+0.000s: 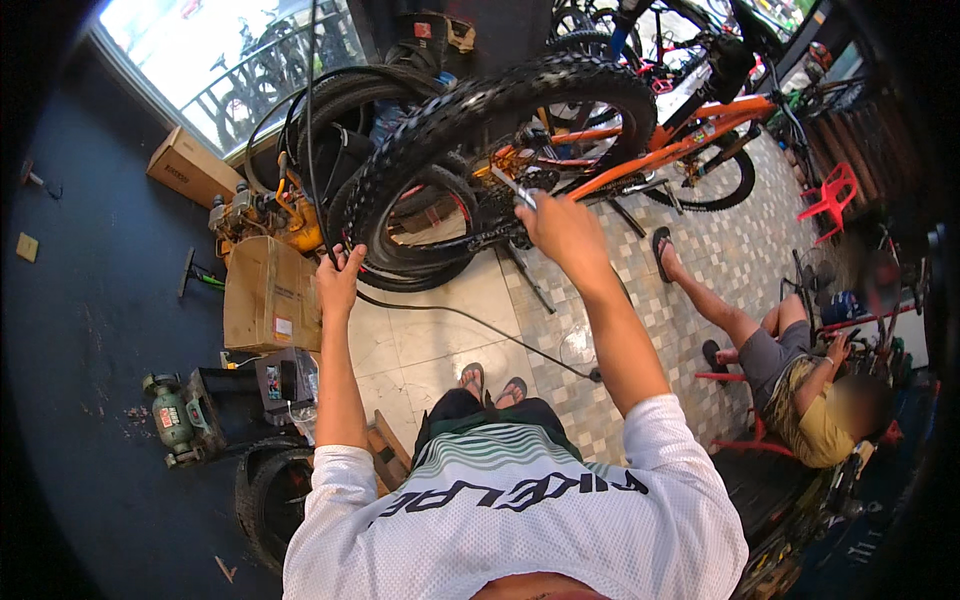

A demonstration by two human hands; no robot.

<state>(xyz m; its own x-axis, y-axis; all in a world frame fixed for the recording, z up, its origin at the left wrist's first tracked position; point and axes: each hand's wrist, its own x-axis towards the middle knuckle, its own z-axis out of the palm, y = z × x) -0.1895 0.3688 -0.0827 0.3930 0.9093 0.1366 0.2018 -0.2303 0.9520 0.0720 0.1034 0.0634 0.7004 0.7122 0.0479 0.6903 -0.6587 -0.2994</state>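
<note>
An orange bicycle [640, 160] stands tilted in front of me, its knobby-tyred wheel [445, 115] nearest to me. My right hand [565, 230] is closed on a slim silver wrench-like tool [512, 186], which reaches to the sprockets and hub at the wheel's middle. The tool's far end is too small to make out. Beside the wheel's left lower edge, my left hand [340, 280] is closed around a black hose [316, 130]. The hose hangs from above, passes my fingers and sags rightward over the floor.
On the left stand a cardboard box [265, 295], a yellow compressor [290, 215] and a green bench grinder [178, 420]. Loose tyres [335, 115] are piled behind the wheel. At the right a seated person [800, 390] stretches a leg toward the bicycle, near a red chair [830, 200].
</note>
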